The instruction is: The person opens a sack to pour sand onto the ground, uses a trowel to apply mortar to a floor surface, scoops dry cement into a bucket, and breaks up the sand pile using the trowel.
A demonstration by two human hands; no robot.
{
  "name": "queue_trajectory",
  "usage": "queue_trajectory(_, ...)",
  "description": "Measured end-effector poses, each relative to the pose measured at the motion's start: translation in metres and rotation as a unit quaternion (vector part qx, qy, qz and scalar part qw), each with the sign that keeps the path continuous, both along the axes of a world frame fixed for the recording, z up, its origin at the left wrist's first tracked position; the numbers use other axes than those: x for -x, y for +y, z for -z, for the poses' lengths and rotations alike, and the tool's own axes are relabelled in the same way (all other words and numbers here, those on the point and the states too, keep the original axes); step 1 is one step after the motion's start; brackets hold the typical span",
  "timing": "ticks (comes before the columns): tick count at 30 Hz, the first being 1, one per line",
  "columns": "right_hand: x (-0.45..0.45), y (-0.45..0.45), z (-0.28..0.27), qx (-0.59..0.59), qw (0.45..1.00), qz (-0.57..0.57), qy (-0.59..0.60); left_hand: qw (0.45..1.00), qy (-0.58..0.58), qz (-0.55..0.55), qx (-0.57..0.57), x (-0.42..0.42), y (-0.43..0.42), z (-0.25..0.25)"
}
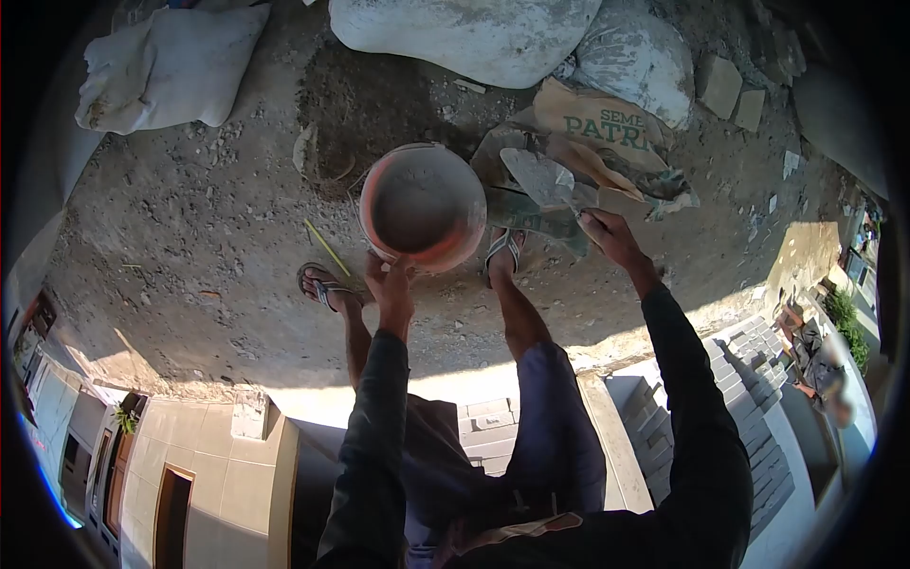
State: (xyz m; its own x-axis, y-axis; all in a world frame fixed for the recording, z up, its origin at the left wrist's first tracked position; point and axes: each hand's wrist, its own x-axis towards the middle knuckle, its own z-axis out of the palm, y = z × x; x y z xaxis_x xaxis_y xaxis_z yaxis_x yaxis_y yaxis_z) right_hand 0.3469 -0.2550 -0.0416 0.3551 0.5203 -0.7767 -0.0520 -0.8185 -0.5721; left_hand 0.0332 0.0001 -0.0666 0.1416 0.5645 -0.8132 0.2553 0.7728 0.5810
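Right by the sandaled feet (505,254) is a grubby orange bucket (464,213), with the left hand (391,289) clamped on its near rim. Off to its right, the right hand (616,242) has its fingers wrapped around the handle of a trowel (536,177), blade over a torn paper bag (592,119). Beyond that, chunky white sacks (464,33) lie on gritty dirt (237,247).
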Motion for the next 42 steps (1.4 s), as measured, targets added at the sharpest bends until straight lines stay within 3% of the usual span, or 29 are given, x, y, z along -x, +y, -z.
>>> queue_trajectory(5,0.107,0.096,-0.016,-0.155,0.981,-0.044,-0.108,0.997,-0.077,-0.030,0.006,0.005,0.047,0.033)
queue_trajectory(7,0.153,0.146,-0.040,-0.090,0.957,-0.171,-0.216,0.995,-0.090,-0.018,0.037,0.032,0.067,0.030)
queue_trajectory(8,0.176,0.176,-0.052,-0.009,0.955,-0.186,-0.232,0.996,-0.079,-0.023,0.045,0.043,0.081,0.024)
queue_trajectory(11,0.229,0.233,-0.062,0.025,0.940,-0.192,-0.280,0.993,-0.099,-0.025,0.051,0.081,0.133,0.020)
queue_trajectory(15,0.272,0.278,-0.059,-0.016,0.931,-0.157,-0.329,0.993,-0.106,-0.043,0.028,0.153,0.194,0.013)
queue_trajectory(17,0.277,0.304,-0.061,-0.051,0.936,-0.135,-0.321,0.995,-0.101,-0.014,0.007,0.196,0.222,0.042)
queue_trajectory(19,0.276,0.324,-0.060,-0.041,0.930,-0.147,-0.334,0.996,-0.073,-0.058,0.001,0.213,0.249,0.040)
queue_trajectory(23,0.274,0.356,-0.027,0.016,0.899,-0.208,-0.385,0.992,-0.051,-0.119,-0.010,0.240,0.293,0.067)
queue_trajectory(26,0.274,0.373,0.060,0.110,0.848,-0.305,-0.418,0.990,-0.059,-0.129,-0.028,0.248,0.319,0.106)
queue_trajectory(29,0.273,0.371,0.140,0.061,0.825,-0.357,-0.433,0.992,-0.073,-0.067,-0.074,0.282,0.340,0.171)
queue_trajectory(30,0.264,0.367,0.140,0.065,0.826,-0.359,-0.429,0.991,-0.088,-0.042,-0.090,0.294,0.338,0.183)
queue_trajectory(31,0.250,0.364,0.125,0.048,0.868,-0.321,-0.376,0.989,-0.104,-0.018,-0.106,0.306,0.337,0.195)
queue_trajectory(32,0.233,0.366,0.114,0.026,0.902,-0.274,-0.332,0.991,-0.087,-0.004,-0.105,0.313,0.338,0.195)
queue_trajectory(34,0.225,0.372,0.100,0.027,0.900,-0.283,-0.329,0.989,-0.083,0.026,-0.119,0.323,0.345,0.196)
queue_trajectory(37,0.226,0.372,0.085,0.032,0.899,-0.288,-0.328,0.997,-0.071,-0.025,-0.011,0.308,0.368,0.159)
queue_trajectory(42,0.251,0.346,0.133,0.014,0.872,-0.288,-0.396,0.994,-0.034,0.103,-0.009,0.283,0.430,0.130)
